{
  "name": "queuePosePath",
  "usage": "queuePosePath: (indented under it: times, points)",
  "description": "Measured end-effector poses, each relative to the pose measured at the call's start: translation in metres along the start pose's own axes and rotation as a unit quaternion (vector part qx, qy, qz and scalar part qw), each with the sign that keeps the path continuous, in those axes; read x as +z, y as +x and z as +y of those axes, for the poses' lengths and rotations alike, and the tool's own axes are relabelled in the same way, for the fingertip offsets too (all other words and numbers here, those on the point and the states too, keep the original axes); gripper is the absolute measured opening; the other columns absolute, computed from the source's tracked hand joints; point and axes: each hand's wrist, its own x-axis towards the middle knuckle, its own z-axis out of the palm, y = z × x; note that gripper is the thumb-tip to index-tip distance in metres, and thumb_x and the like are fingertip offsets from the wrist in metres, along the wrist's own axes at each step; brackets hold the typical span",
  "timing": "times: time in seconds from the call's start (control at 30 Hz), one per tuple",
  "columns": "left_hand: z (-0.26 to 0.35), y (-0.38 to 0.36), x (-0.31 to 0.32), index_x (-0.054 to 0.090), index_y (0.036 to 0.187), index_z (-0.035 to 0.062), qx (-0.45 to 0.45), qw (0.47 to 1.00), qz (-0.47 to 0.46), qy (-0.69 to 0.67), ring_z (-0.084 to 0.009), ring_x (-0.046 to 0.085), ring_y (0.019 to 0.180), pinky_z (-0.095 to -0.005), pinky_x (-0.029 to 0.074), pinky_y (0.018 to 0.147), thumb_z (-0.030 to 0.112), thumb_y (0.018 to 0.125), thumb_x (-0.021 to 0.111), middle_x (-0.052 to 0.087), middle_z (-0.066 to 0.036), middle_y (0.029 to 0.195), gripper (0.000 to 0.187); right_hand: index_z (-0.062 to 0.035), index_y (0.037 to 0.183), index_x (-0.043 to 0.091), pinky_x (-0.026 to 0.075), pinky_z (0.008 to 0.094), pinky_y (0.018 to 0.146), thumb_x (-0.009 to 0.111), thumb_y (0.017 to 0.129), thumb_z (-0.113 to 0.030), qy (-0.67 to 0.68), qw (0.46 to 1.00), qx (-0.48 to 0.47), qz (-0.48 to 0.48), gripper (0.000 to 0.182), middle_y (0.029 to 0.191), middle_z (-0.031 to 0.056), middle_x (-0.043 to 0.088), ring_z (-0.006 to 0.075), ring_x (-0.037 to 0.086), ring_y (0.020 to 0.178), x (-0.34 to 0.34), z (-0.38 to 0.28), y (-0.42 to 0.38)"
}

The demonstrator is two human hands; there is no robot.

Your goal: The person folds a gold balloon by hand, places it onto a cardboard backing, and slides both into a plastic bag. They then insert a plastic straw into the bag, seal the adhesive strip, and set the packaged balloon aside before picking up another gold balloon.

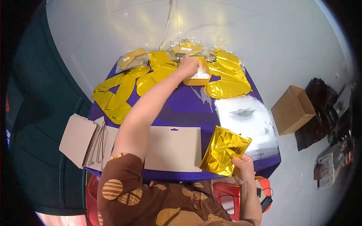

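Observation:
My left hand (pixel 189 66) reaches across to the far side of the table, over the left rim of a yellow tub (pixel 197 82). Its fingers are curled closed; what they hold, if anything, is hidden. White contents, too small to name, lie in the tub. Near the front right, my right hand (pixel 244 165) grips a folded gold foil balloon (pixel 222 150) by its lower right edge. A pale card (pixel 173 149) with a hang hole lies flat in front of me, left of the folded balloon.
Flat gold foil balloons (pixel 115 94) and clear packs of foil (pixel 132 59) line the back. A few thin clear strips (pixel 203 95) lie near the tub. Clear printed bags (pixel 243 116) are stacked right, cards (pixel 77 139) left. A cardboard box (pixel 292 111) stands beyond the table's right edge.

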Motion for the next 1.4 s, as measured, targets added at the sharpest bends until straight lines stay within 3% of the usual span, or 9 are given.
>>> queuePosePath:
  times: [0.1,0.33,0.53,0.73,0.83,0.93,1.07,1.2,1.4]
  points:
    - [-0.007,0.029,0.050,0.078,0.088,0.0119,-0.059,0.994,0.050,0.082,-0.0478,0.046,0.117,-0.0543,0.035,0.103,0.013,0.079,0.062,0.070,-0.019,0.104,0.019,0.0076,0.112,0.066,0.053,0.0388,0.091,0.064,0.088,0.001,-0.009,1.000,-0.004,0.005,0.025,0.112,0.0140,0.069,0.0227,0.067,0.099,-0.001,0.001,-0.001]
    - [0.007,0.036,0.051,0.067,0.119,-0.0013,-0.128,0.987,-0.062,0.070,-0.0511,0.015,0.145,-0.0599,0.013,0.117,0.011,0.084,0.053,0.053,-0.027,0.137,0.039,0.0080,0.112,0.066,0.053,0.0390,0.091,0.063,0.089,0.003,0.000,1.000,-0.011,-0.006,0.024,0.112,0.0143,0.069,0.0226,0.067,0.099,-0.004,0.004,0.000]
    - [-0.013,0.048,0.043,0.067,0.119,-0.0003,-0.173,0.981,-0.067,-0.060,-0.0537,0.015,0.144,-0.0609,0.011,0.117,0.014,0.082,0.056,0.055,-0.027,0.135,0.041,0.0081,0.111,0.066,0.054,0.0379,0.090,0.065,0.089,0.001,0.004,1.000,-0.007,-0.010,0.024,0.112,0.0144,0.069,0.0219,0.067,0.098,-0.005,0.003,0.000]
    - [-0.012,0.049,0.061,0.077,0.098,0.0133,-0.145,0.981,-0.117,0.048,-0.0547,0.018,0.141,-0.0611,0.008,0.118,0.027,0.078,0.063,0.061,-0.019,0.130,0.029,0.0083,0.112,0.066,0.054,0.0367,0.090,0.064,0.089,0.001,-0.009,1.000,-0.026,-0.009,0.024,0.112,0.0146,0.069,0.0210,0.067,0.098,-0.003,0.005,0.000]
    - [-0.010,0.043,0.065,0.070,0.114,0.0029,-0.147,0.986,-0.073,-0.013,-0.0572,0.015,0.142,-0.0684,0.012,0.111,0.019,0.079,0.060,0.056,-0.025,0.136,0.040,0.0083,0.112,0.066,0.053,0.0366,0.091,0.064,0.089,0.001,-0.016,0.999,-0.028,-0.005,0.024,0.112,0.0144,0.069,0.0209,0.067,0.099,-0.001,0.005,-0.001]
    - [-0.017,0.048,0.055,0.075,0.100,0.0057,-0.200,0.971,-0.003,-0.133,-0.0488,0.044,0.130,-0.0614,0.032,0.105,0.019,0.078,0.062,0.068,-0.021,0.117,0.028,0.0081,0.113,0.066,0.053,0.0366,0.092,0.064,0.089,0.002,-0.018,0.999,-0.033,-0.015,0.025,0.113,0.0141,0.069,0.0211,0.067,0.099,-0.001,0.004,-0.002]
    - [-0.028,0.042,0.039,0.076,0.078,0.0050,-0.161,0.939,0.165,-0.256,-0.0257,0.069,0.070,-0.0381,0.053,0.067,0.022,0.074,0.072,0.072,-0.015,0.076,0.018,0.0080,0.113,0.066,0.052,0.0371,0.092,0.063,0.089,0.002,-0.018,0.999,-0.029,-0.010,0.025,0.113,0.0140,0.069,0.0217,0.066,0.101,-0.001,0.005,-0.001]
    - [-0.013,0.002,-0.002,0.074,0.079,-0.0008,-0.131,0.904,0.128,-0.385,-0.0154,0.065,0.064,-0.0316,0.051,0.061,0.014,0.070,0.076,0.069,-0.010,0.070,0.018,0.0076,0.114,0.065,0.052,0.0392,0.092,0.064,0.088,0.001,-0.022,0.999,-0.037,-0.007,0.026,0.114,0.0141,0.068,0.0231,0.066,0.102,-0.001,0.006,0.000]
    - [0.041,-0.132,-0.059,0.071,0.080,-0.0018,-0.063,0.925,-0.116,-0.357,-0.0132,0.063,0.064,-0.0287,0.050,0.059,0.010,0.078,0.070,0.068,-0.007,0.071,0.012,0.0066,0.119,0.062,0.054,0.0370,0.090,0.063,0.090,-0.002,-0.037,0.999,-0.024,0.003,0.031,0.115,0.0143,0.068,0.0225,0.067,0.102,-0.001,0.002,-0.001]
